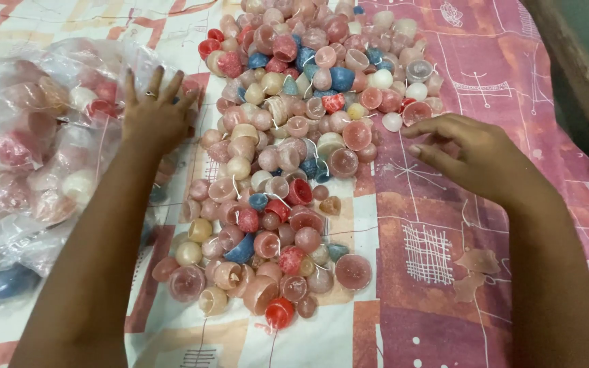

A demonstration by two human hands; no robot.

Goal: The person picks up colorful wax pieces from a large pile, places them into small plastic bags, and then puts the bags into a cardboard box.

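The left hand (155, 112) lies flat, fingers spread, on the bags (28, 150); the right hand (475, 153) hovers, fingers loosely together, empty, beside the candles (294, 157) (heaped mid-cloth (485, 68)) — sorting probably wants light single picks, not scoops.

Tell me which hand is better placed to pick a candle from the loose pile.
Probably right: the right hand hovers open at the edge of the candle pile, fingertips toward it. The left hand rests on the plastic bags.

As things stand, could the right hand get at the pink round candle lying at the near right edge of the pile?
Probably yes. The right hand hovers open over bare cloth, and the pink round candle lies at the pile's edge with nothing between them.
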